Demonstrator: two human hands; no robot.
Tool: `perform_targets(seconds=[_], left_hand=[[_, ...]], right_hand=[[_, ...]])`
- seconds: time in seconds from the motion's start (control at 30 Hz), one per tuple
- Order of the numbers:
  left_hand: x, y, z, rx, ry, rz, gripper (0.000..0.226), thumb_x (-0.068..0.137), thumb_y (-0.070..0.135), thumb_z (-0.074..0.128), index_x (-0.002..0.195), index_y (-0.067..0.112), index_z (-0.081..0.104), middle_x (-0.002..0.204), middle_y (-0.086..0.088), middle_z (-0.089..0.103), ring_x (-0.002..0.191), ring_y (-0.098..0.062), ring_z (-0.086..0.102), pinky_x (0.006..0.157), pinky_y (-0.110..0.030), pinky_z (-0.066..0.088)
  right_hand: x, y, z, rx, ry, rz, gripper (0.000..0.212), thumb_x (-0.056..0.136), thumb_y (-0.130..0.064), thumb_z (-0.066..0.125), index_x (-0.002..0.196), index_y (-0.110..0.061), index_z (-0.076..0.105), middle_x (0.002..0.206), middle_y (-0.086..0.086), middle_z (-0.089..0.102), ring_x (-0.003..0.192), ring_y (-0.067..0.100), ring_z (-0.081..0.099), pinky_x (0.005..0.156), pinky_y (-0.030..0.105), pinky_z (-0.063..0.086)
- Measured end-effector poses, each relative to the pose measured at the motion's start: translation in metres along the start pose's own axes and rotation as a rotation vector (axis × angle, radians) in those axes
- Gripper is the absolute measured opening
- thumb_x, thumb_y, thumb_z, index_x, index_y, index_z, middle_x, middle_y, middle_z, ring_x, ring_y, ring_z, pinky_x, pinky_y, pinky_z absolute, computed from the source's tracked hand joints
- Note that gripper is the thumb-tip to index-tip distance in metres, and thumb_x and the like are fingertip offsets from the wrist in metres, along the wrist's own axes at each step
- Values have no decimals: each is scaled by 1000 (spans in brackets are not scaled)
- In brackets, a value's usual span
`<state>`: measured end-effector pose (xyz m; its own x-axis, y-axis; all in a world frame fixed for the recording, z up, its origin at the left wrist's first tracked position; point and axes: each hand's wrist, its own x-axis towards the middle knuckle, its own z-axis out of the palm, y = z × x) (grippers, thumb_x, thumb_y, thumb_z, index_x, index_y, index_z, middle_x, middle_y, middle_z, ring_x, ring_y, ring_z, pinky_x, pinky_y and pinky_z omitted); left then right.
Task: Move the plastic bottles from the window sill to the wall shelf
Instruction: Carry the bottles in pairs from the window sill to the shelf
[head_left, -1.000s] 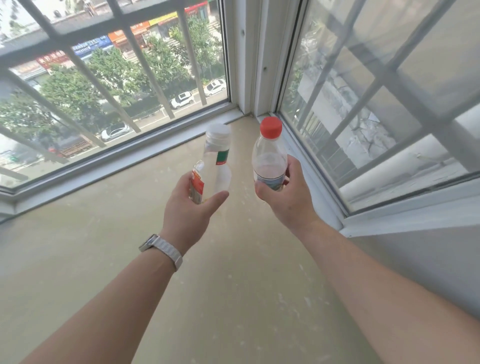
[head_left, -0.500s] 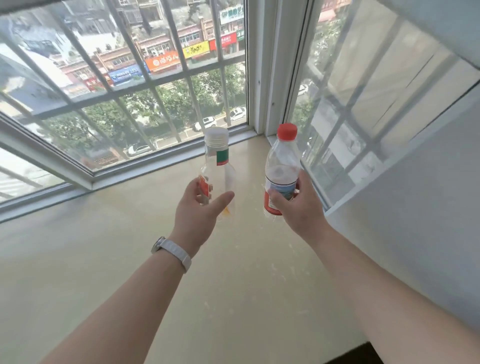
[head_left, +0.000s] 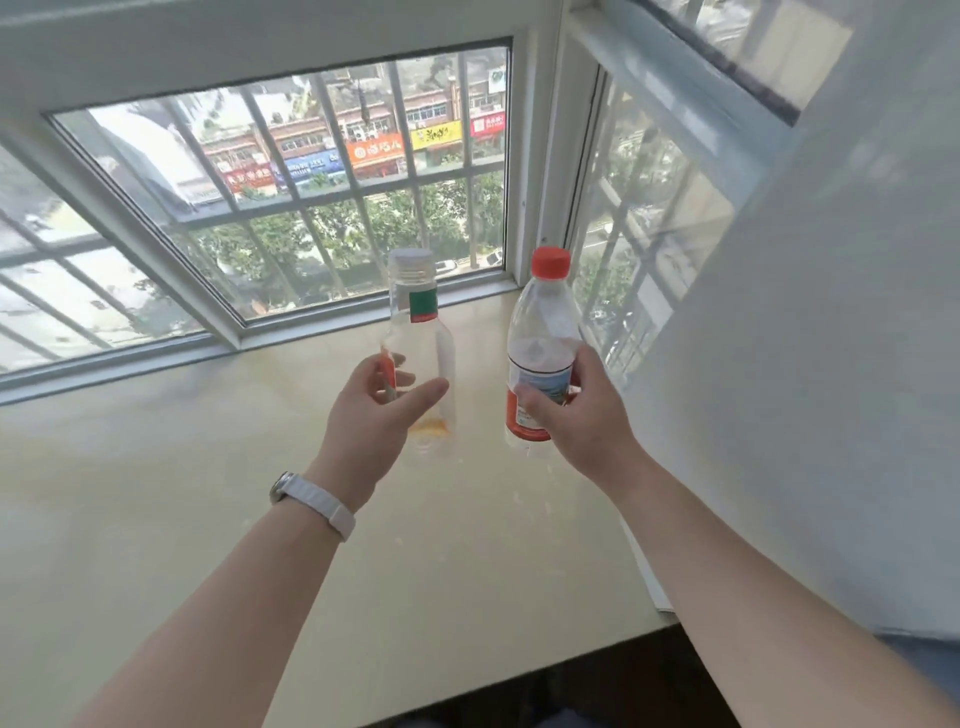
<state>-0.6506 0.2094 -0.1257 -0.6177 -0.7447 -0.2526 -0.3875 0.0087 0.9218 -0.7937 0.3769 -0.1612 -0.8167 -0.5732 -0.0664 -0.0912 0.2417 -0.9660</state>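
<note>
Daylight fills a corner bay where we look across a pale window sill (head_left: 156, 519) to a barred front window (head_left: 291, 197) and a side window (head_left: 639, 218). Outside we see shop signs (head_left: 374, 153) and trees (head_left: 337, 234). A white wall (head_left: 831, 364) stands at right, with what may be dark floor (head_left: 571, 691) below.

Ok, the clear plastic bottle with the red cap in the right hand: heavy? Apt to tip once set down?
Probably light: the clear red-capped plastic bottle looks empty or nearly so, with no water line showing. Its thin walls may dent under the right hand, which grips it round the label. Tall, narrow and seemingly empty, it would likely tip at a nudge.
</note>
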Motion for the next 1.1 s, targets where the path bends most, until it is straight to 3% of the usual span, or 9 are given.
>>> perform_targets(seconds=[0.2, 0.33, 0.67, 0.83, 0.93, 1.1], left_hand=[[-22, 19, 3, -69, -66, 25, 55, 72, 45, 80, 119, 27, 58, 112, 2, 67, 94, -11, 64, 70, -24, 43], [-35, 29, -1, -96, -152, 49, 59, 65, 49, 76, 118, 28, 58, 113, 1, 68, 91, -9, 64, 69, -24, 43], [-56, 35, -39, -37, -355, 200, 50, 81, 37, 79, 125, 25, 57, 113, 5, 65, 96, -7, 64, 70, -21, 43], [-78, 26, -46, -32, -514, 248, 53, 79, 40, 79, 125, 26, 56, 113, 3, 65, 96, -6, 64, 70, -22, 43], [-96, 25, -36, -26, -627, 269, 62, 70, 48, 80, 124, 28, 57, 113, 4, 66, 94, -4, 65, 71, -22, 44], [-134, 29, -3, 7, -828, 347, 56, 81, 39, 78, 129, 24, 55, 115, 3, 64, 98, -8, 64, 71, -22, 45]], right_hand=[[-26, -24, -15, -23, 28, -5, 42, 82, -27, 77, 115, -35, 52, 104, -14, 64, 90, -4, 62, 80, 25, 52], [-50, -40, -17, -33, 92, -22, 39, 81, -26, 77, 104, -44, 52, 101, -14, 65, 89, 0, 64, 82, 30, 55], [-126, -77, 6, -55, 341, -31, 41, 81, -32, 76, 114, -39, 52, 103, -16, 65, 93, -1, 63, 85, 33, 54], [-181, -85, 11, -70, 483, -6, 40, 82, -33, 74, 109, -49, 49, 108, -17, 63, 95, -2, 62, 84, 28, 53], [-220, -85, 6, -80, 582, 27, 43, 81, -35, 74, 115, -45, 49, 109, -17, 63, 96, -1, 63, 86, 31, 54], [-286, -85, -15, -83, 767, 105, 51, 80, -41, 72, 124, -38, 48, 112, -18, 64, 99, 1, 63, 87, 29, 52]])
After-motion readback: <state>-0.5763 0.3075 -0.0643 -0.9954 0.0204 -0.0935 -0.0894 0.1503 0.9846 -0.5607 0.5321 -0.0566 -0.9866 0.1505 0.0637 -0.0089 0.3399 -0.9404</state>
